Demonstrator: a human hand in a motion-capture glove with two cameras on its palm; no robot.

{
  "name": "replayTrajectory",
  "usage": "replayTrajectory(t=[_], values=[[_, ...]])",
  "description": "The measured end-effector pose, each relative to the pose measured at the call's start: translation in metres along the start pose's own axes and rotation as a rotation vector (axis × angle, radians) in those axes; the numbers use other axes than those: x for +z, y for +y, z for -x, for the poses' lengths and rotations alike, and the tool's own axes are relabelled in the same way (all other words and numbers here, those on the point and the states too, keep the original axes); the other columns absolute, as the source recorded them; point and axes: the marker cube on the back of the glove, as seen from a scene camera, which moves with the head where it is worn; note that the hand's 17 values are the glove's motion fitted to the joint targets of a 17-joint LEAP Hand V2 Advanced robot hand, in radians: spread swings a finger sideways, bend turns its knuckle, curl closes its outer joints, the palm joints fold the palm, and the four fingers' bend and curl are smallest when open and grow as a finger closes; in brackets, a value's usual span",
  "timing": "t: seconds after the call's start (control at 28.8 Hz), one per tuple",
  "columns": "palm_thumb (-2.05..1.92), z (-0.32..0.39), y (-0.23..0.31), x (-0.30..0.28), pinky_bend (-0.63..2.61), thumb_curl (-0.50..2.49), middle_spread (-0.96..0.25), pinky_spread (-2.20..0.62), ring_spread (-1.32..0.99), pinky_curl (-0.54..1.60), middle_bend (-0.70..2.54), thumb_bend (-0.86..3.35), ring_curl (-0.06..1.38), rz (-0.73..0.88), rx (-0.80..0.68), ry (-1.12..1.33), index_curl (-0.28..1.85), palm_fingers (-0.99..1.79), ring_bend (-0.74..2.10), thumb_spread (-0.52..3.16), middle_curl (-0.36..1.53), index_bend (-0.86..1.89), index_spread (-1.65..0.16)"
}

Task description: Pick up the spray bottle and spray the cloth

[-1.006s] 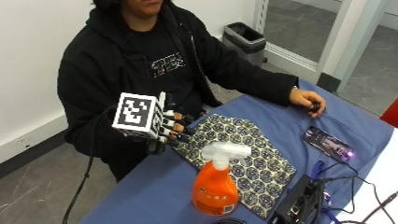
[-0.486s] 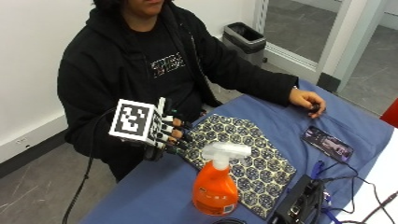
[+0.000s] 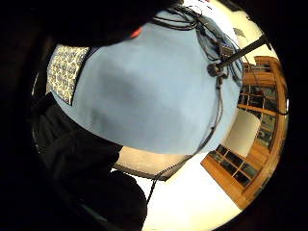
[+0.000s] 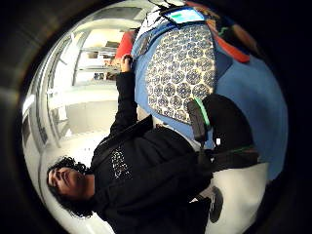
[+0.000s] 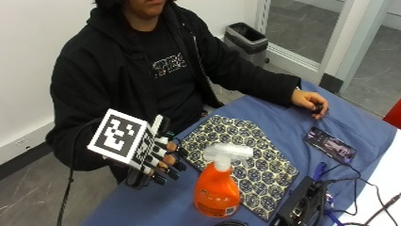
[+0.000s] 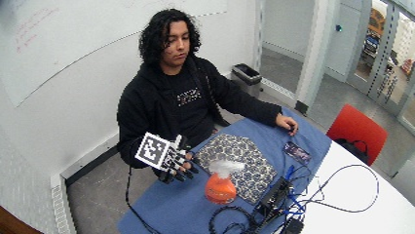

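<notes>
Gloved right hand [image 5: 156, 162] hovered with fingers spread, left of the orange plastic spray bottle [image 5: 216, 188].
A careless reach could topple it onto the patterned cloth [image 5: 241, 160] on the blue desk [image 5: 351, 127].

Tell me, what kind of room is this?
Probably an office or lab room. There is a whiteboard on the wall, glass doors, a trash bin, and a table with a blue cover, carrying cables and electronics.

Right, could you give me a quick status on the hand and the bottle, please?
Gloved right hand open, holding nothing, beside the spray bottle. Bottle upright on the patterned cloth, untouched. Nothing between them.
</notes>
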Motion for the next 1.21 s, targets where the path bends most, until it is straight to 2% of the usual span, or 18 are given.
replayTrajectory(t=[0.28, 0.62, 0.8, 1.21], values=[[0.64, -0.017, -0.057, -0.044, 0.19, 0.26, -0.01, 0.21, -0.01, 0.21, 0.29, 0.24, 0.26, -0.092, -0.008, -0.149, 0.32, 0.58, 0.36, 1.28, 0.3, 0.17, -0.33], [0.63, -0.043, -0.084, -0.093, 0.19, 0.27, -0.01, 0.21, -0.03, 0.25, 0.29, 0.17, 0.29, -0.123, -0.025, -0.188, 0.31, 0.65, 0.39, 1.26, 0.33, 0.13, -0.32], [0.64, -0.044, -0.107, -0.091, 0.19, 0.28, -0.02, 0.21, -0.04, 0.26, 0.29, 0.14, 0.31, -0.135, -0.096, -0.34, 0.3, 0.66, 0.4, 1.23, 0.34, 0.13, -0.31], [0.77, -0.031, -0.15, -0.073, 0.18, 0.33, -0.05, 0.13, -0.08, 0.29, 0.3, 0.11, 0.34, -0.159, -0.235, -0.665, 0.31, 0.88, 0.42, 1.13, 0.37, 0.15, -0.28]])
